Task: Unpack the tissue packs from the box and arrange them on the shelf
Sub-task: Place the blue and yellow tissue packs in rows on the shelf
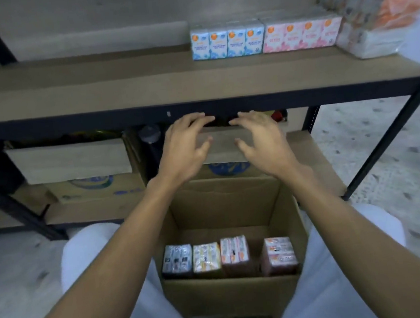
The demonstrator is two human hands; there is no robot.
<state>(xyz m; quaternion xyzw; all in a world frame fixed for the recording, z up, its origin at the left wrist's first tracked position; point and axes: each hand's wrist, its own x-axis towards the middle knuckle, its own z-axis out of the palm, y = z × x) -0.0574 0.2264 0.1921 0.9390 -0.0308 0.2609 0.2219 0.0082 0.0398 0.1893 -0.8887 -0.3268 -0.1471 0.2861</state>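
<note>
Upright, tissue packs [265,37] abreast on shelf [117,91]

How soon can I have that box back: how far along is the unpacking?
Done: a blue row and a pink row of tissue packs stand on the shelf. In hand: nothing; left hand and right hand hover open above the box. Left: four packs in the box.

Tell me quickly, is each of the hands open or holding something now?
Left hand: open, fingers spread, holding nothing.
Right hand: open, fingers spread, holding nothing.
</note>
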